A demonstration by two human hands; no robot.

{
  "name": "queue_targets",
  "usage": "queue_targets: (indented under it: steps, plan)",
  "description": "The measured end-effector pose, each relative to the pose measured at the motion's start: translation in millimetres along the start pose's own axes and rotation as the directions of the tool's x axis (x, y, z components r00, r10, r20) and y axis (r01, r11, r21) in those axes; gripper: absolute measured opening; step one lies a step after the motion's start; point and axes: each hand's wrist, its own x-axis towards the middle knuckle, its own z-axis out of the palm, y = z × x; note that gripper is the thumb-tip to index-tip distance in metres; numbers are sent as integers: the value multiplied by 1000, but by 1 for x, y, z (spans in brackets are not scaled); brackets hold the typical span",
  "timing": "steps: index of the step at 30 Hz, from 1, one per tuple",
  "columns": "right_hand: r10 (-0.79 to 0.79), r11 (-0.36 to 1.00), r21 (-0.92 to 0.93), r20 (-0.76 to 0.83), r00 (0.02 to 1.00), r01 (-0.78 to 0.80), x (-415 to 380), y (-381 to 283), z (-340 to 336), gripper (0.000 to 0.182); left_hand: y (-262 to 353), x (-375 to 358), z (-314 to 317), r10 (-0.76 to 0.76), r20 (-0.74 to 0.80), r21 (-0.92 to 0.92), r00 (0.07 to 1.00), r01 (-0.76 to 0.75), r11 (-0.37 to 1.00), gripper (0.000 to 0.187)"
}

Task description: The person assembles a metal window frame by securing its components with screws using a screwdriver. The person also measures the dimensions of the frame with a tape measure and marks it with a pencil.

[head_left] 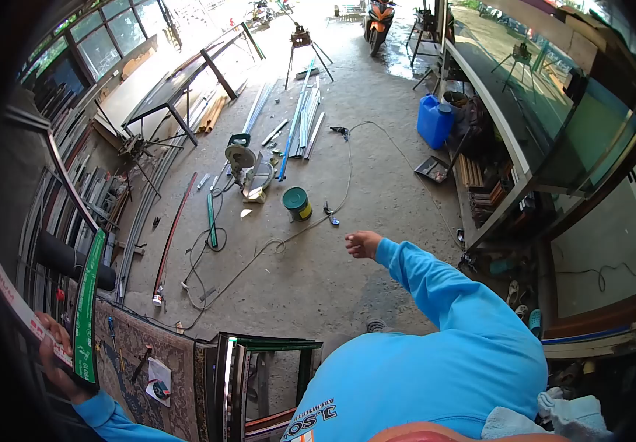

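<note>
At the far left, my left hand is wrapped round a long metal profile covered in white protective film with red lettering. A second profile with green printed film runs upright right beside the fingers. Below that hand, a patterned carpet covers a work surface with a tape measure lying on white paper. My right hand hangs over the concrete floor, fingers loosely bent and apart, holding nothing. Nearest to it on the floor are a blue-handled tool and a green bucket.
A cut-off saw stands on the floor among metal profiles and a trailing cable. To the right are a blue jerrycan and a glass-fronted cabinet. Dark frames stand close before me. A motorcycle is parked far back.
</note>
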Motion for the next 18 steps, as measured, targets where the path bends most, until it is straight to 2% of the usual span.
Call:
queue_targets:
  steps: [2,3,5,7,8,9,10,11,12,13,15,16,17,18]
  plan:
    - [-72,994,97,206,976,53,14,-79,57,25,-9,25,49,-60,6,127,998,58,990,36]
    - [-140,989,91,254,957,121,20,-112,83,30,-17,40,54,-114,-2,306,993,109,946,40]
    - [-177,984,89,395,901,155,33,-172,123,40,-36,71,80,-236,107,491,966,155,857,42]
    - [-216,968,-12,467,857,251,55,-221,155,44,-70,94,110,-224,57,574,973,151,805,41]
    - [-250,959,19,530,810,283,74,-244,162,45,-91,111,120,-234,110,610,966,120,783,39]
    - [-268,958,52,517,813,283,88,-268,173,46,-110,128,126,-237,175,635,956,75,769,38]
    - [-257,966,118,498,828,229,95,-296,182,50,-125,143,134,-357,187,649,915,158,744,34]
    - [-260,961,225,537,802,161,110,-319,185,60,-141,158,140,-475,209,666,855,231,709,31]
    - [-281,935,345,581,764,82,123,-343,186,70,-158,175,144,-508,271,737,818,163,655,28]
    - [-367,861,507,555,746,45,142,-365,188,77,-179,189,143,-432,375,796,820,-46,603,27]
    - [-328,773,602,647,688,-198,167,-399,178,76,-210,213,145,-475,451,832,755,-164,529,27]
    - [-360,818,543,739,570,-188,199,-402,169,76,-227,228,142,-494,473,806,729,-131,578,28]
    - [-289,814,556,634,717,-164,207,-406,165,66,-241,242,135,-524,488,785,698,-89,613,30]
    - [-210,854,486,652,729,-188,229,-412,161,62,-252,260,130,-530,509,778,678,-99,621,30]
